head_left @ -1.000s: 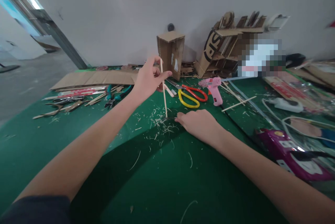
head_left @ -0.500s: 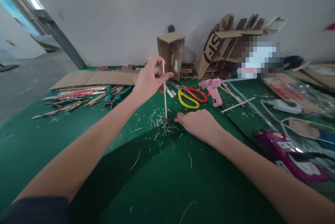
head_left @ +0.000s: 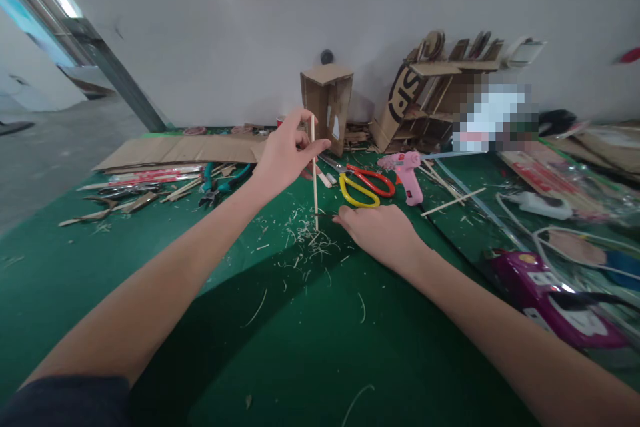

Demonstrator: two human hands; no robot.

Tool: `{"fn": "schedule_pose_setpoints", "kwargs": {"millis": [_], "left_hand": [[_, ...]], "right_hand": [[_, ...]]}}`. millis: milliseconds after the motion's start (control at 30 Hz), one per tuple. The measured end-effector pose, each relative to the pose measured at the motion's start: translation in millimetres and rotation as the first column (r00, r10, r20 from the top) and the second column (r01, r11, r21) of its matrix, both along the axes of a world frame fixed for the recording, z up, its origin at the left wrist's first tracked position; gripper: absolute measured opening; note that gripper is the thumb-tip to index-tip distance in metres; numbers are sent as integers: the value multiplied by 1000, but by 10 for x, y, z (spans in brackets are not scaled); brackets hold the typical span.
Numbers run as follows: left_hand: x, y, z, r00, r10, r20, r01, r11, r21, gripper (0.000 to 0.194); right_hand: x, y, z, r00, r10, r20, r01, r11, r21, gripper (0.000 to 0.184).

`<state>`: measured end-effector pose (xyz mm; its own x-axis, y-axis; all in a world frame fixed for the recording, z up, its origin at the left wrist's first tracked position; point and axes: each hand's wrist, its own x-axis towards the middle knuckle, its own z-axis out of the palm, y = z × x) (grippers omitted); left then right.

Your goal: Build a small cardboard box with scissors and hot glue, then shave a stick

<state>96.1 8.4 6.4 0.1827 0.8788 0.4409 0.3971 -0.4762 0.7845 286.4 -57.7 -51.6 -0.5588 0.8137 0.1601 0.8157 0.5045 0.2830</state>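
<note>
Head view. Change over the last half second: the blade [head_left: 326,216] sat at the foot of the stick [head_left: 315,180]; now it crosses a little higher, with a short length of stick showing below. Right hand [head_left: 379,230] has lifted slightly; left hand [head_left: 286,147] almost unmoved. Reads as the gap between two shaving strokes, blade back up on uncut or part-cut wood. My judgement only.

Fingers: left thumb and fingertips pinch the stick near its top, other fingers loosely curled. Right fingers closed around the blade's near end; grip mostly hidden by the hand itself.

Stick: pale, thin, straight, near upright over the bench [head_left: 425,360], between the hands. Lower end comes down among curled shavings [head_left: 320,247]; whether it bears on the surface, cannot tell. No bend visible. Finish of the shaved part too small to judge. Which face the blade rests against, also unclear.

Around: scissors [head_left: 369,172] just beyond the right hand, glue gun [head_left: 411,180] to their right, pliers [head_left: 233,183] beyond the left forearm. Cardboard box [head_left: 325,75] standing behind the left hand.
</note>
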Motion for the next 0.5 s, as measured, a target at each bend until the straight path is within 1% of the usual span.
{"fn": "schedule_pose_setpoints", "kwargs": {"millis": [67, 200, 333, 500], "left_hand": [[-4, 0, 3, 1000, -9, 4, 9, 1000, -11, 27], [-7, -3, 10, 1000, -10, 8, 10, 999, -36, 27], [7, -18, 17, 1000, -16, -2, 16, 1000, -22, 27], [26, -57, 41, 1000, -24, -17, 24, 1000, -9, 27]], "right_hand": [[-5, 13, 22, 1000, 0, -2, 0, 1000, -14, 37], [4, 37, 36, 998, 62, -1, -62, 995, -82, 34], [15, 40, 4, 998, 64, -10, -64, 995, -71, 34], [16, 15, -46, 996, 75, 46, -72, 995, -74, 35]]}}
